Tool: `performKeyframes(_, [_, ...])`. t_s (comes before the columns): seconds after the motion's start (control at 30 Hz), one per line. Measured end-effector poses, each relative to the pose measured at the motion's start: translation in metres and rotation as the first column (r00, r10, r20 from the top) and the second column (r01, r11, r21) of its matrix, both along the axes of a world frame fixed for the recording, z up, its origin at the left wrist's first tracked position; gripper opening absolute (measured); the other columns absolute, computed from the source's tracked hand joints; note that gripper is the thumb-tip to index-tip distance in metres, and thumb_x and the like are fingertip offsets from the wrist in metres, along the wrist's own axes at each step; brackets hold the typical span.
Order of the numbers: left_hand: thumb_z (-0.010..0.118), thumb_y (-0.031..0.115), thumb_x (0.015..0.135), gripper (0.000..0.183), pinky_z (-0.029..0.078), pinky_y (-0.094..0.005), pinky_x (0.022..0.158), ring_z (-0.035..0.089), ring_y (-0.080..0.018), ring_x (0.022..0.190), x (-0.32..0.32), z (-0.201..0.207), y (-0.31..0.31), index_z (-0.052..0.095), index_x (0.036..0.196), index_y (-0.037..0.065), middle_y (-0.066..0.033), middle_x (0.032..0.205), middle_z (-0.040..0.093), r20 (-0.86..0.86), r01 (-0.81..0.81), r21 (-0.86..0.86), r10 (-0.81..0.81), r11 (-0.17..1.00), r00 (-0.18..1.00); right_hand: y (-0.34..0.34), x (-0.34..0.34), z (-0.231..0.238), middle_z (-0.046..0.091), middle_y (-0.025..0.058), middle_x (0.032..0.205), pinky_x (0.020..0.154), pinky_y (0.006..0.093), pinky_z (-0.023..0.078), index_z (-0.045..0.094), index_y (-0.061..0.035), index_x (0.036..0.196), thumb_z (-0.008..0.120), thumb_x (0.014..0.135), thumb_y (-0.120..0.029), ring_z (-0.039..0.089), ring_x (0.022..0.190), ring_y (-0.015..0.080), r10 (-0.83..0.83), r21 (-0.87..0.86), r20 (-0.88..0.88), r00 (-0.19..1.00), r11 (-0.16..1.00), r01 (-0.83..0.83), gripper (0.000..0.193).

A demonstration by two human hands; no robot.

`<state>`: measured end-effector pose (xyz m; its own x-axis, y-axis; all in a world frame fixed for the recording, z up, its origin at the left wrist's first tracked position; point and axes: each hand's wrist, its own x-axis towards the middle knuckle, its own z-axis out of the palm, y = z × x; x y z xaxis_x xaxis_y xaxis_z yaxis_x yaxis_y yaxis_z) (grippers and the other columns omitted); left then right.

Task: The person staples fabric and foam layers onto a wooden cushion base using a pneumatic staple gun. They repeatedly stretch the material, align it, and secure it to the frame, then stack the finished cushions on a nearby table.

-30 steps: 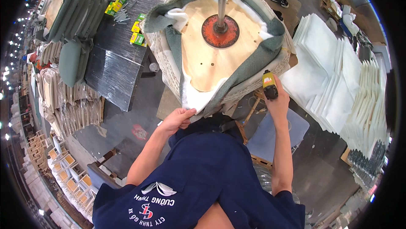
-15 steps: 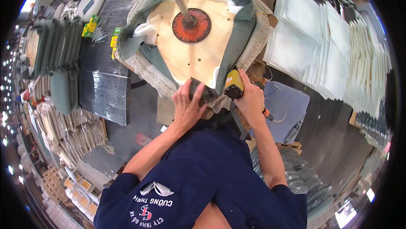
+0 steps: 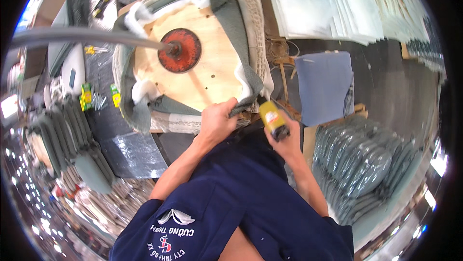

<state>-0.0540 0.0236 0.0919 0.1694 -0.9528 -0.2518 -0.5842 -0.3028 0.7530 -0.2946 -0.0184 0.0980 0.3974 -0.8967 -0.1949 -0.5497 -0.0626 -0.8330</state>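
A plywood seat board lies with grey-green fabric folded in over its edges. White padding shows between fabric and wood. A red round disc on a metal rod rests on the board's middle. At the near corner my left hand is closed, its fingers gripping a fold of the fabric. My right hand is wrapped round a yellow and black staple gun, whose front end is just right of that corner. The gun is slightly blurred.
To the left, a dark table carries small yellow-green boxes. Grey-green cushions stand in a row beside it. Stacked white sheets are at the far right. Nearer are a blue-grey pad and plastic-wrapped cushions.
My view has swung, so the seat now appears farther left and turned. My left fingers, earlier spread on the fabric, have closed on it. The staple gun has tilted and moved nearer my body.
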Motion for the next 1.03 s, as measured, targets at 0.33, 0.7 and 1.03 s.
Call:
performKeyframes(0.33, [0.078,0.010,0.093,0.015,0.052,-0.0390,0.066,0.072,-0.0310,0.069,0.059,-0.036,-0.012,0.066,0.098,0.003,-0.0204,0.079,0.072,-0.179,-0.055,0.125,0.077,0.991,0.981,0.013,0.080,0.034,0.074,0.0185,0.083,0.072,0.0508,0.057,0.066,-0.0079,0.105,0.087,0.073,-0.033,0.073,0.081,0.0411,0.150,0.179,-0.354,0.923,0.980,-0.091,0.045])
performKeyframes(0.7, [0.084,0.026,0.087,0.031,0.046,-0.0479,0.094,0.063,-0.0347,0.109,0.089,-0.005,-0.034,0.072,0.108,0.008,-0.0169,0.098,0.068,0.266,0.331,-0.090,-0.298,0.939,0.917,0.045,0.041,0.000,0.074,0.0174,0.086,0.072,0.0494,0.055,0.071,-0.0123,0.116,0.088,0.071,-0.022,0.071,0.083,0.0426,0.061,0.202,-0.284,0.957,0.979,-0.002,0.049])
performKeyframes(1.03, [0.080,0.034,0.091,0.027,0.041,-0.0472,0.095,0.061,-0.0236,0.106,0.119,-0.057,-0.055,0.080,0.103,0.009,-0.0086,0.111,0.077,0.292,0.736,0.016,-0.707,0.677,0.644,0.028,0.047,0.002,0.075,0.0178,0.089,0.074,0.0469,0.056,0.070,-0.0095,0.115,0.085,0.075,-0.026,0.072,0.087,0.0415,0.137,0.128,-0.309,0.941,0.987,-0.102,0.046])
